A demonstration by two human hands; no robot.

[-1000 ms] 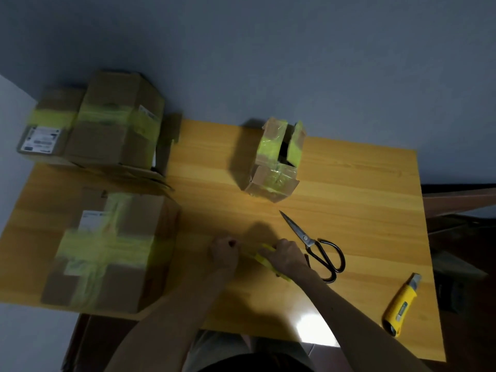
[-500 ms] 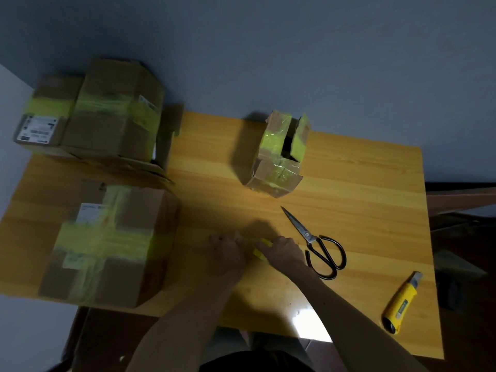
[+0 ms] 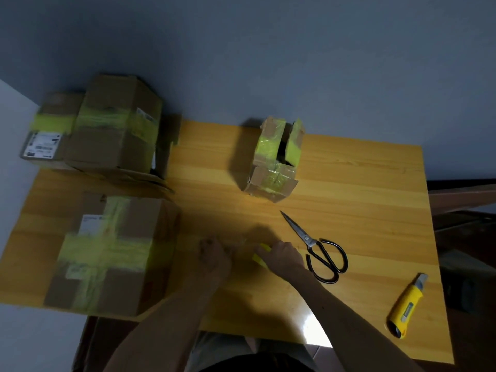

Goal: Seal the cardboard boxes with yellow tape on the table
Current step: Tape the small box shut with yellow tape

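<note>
Low centre of the frame: the left hand is curled shut on something, probably the free end of the yellow tape, though blur hides the contact, and the right hand is closed around the tape, which shows just beside its fingers above the table. Step in hand, as judged: pulling out a length of tape. The small box at upper centre stands with its top flaps apart and looks unsealed, while the large box at lower left and the stacked boxes at upper left already carry yellow bands. Next move likely calls for cutting the strip with the scissors lying just right of the right hand, then carrying it to the small box; the utility knife lies well apart at lower right.
</note>
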